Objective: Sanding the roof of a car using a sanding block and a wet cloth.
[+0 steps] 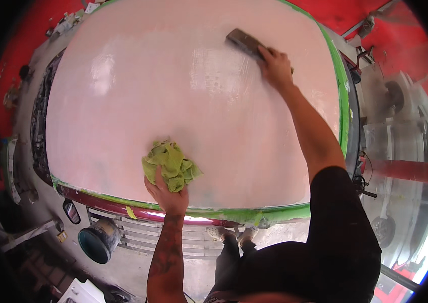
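A broad, wet-looking pinkish-white car panel (pixel 123 111) spreads out in front of me, edged with green masking tape (pixel 342 96). At its far right, my right hand (pixel 276 66) grips a long dark sanding block (pixel 245 42), which lies against the surface. My left hand (pixel 166 192) is closed on a crumpled yellow-green cloth (pixel 171 164) at the near edge, left of centre. The cloth rests on the panel, and the fingers under it are partly hidden.
Maroon bodywork (pixel 103 201) runs below the near tape. A dark bucket (pixel 98 240) stands on the floor at lower left, beside a slatted step (pixel 143 233) under my feet. A car (pixel 400 146) is on the right. Red walls (pixel 405 35) lie beyond.
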{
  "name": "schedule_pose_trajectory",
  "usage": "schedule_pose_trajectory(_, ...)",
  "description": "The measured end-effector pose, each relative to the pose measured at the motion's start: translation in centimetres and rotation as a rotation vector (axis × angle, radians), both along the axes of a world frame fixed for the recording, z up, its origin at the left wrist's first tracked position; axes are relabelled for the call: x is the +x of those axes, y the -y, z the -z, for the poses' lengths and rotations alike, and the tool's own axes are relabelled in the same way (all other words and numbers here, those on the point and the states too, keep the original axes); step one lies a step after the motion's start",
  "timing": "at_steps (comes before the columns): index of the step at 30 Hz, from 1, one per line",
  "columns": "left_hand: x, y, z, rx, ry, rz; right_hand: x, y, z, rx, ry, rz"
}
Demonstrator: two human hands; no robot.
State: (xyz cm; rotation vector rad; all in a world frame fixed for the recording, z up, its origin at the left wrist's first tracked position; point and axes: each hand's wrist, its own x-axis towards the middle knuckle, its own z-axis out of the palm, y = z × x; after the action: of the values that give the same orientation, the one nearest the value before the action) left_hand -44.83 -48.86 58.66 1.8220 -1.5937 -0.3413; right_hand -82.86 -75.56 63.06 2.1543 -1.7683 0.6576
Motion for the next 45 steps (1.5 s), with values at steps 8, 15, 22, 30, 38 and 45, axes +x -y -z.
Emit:
schedule_pose_trajectory(8,2.1,-0.6,0.1,0.094,0.027,-0.061,3.7,-18.7,0.2,0.307,0.01,-0.236)
schedule_pose_trajectory(15,0.8,0.0,1.4,-0.062,0.05,0.031,-3.6,1.4,1.1,-0.008,-0.009,-0.048)
schedule_pose_trajectory(22,3.0,-0.6,0.9,-0.041,0.138,0.0,2.5,-15.3,1.0,0.29,0.017,-0.169)
schedule_pose_trajectory(30,0.9,0.1,1.4,-0.061,0.055,0.034,-5.5,2.7,-1.0,-0.008,0.07,-0.144)
schedule_pose_trajectory(38,2.8,-1.1,1.1,0.009,0.096,-0.047,3.0,-18.1,0.4,0.383,0.068,-0.297)
schedule_pose_trajectory(45,0.9,-0.1,0.2,0.004,-0.009,-0.016,-1.1,0.0,-0.7,0.08,-0.051,-0.118)
